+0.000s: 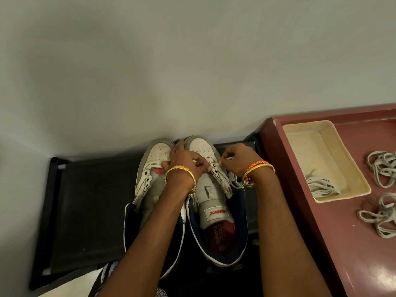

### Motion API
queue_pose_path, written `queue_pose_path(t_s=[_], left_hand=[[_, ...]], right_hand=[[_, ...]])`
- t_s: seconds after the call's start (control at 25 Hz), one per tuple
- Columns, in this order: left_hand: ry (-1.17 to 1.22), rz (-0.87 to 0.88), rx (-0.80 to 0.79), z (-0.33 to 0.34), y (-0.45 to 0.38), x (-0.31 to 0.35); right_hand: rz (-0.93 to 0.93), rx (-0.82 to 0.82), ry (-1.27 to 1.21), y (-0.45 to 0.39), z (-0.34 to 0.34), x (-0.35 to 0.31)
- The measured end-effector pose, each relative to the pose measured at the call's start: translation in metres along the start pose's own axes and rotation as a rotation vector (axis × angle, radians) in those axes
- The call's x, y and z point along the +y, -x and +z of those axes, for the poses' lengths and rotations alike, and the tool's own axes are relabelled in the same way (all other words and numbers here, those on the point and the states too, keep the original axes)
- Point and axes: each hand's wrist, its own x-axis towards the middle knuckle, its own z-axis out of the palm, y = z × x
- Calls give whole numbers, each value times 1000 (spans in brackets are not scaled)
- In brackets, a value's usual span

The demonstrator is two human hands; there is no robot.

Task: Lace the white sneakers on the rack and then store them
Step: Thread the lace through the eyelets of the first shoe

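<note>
Head view: both hands (214,161) pinch a lace (230,157) over the right sneaker (214,194).

There is one view only, from a camera worn on the person's head, so no second view shares the scene. It looks forward and steeply down, and its wide angle bends the edges. Both forearms run in from the bottom edge to the hands (214,163) at mid-frame, which sit close to the lens. Beneath them the sneakers (192,189) are seen from above, heels toward the camera and toes toward the wall (171,71). The wall fills the whole upper half, facing the camera. The rack (85,200) lies low on the left, and the bench (342,243) runs off the right edge.
</note>
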Motion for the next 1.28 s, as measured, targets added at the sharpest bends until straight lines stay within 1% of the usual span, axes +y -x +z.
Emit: queue_pose_path(t_s=[0.16, 0.36, 0.44, 0.52, 0.6, 0.72, 0.88, 1.0, 1.16, 1.28], left_hand=[[4, 13, -24, 0, 0, -2], [86, 23, -2, 6, -5, -5], [155, 67, 13, 10, -8, -7], [179, 61, 27, 10, -7, -7], [145, 47, 62, 12, -6, -6], [26, 80, 112, 14, -4, -4], [-72, 120, 81, 14, -6, -3], [-128, 132, 45, 15, -6, -5], [-118, 103, 13, 15, -7, -6], [-136, 123, -19, 13, -7, -6]], right_hand=[[4, 50, 46, 1, 1, -5], [-63, -4, 113, 0, 7, -14], [-37, 2, 49, -1, 6, -9], [8, -2, -53, -1, 6, -4], [46, -28, -133, -2, 6, -1], [100, -74, -183, -6, 10, 0], [250, -115, -364, -10, 16, 1], [296, -140, -481, -7, 15, -1], [306, -161, -457, -7, 13, -3], [281, -171, -463, -4, 12, -5]])
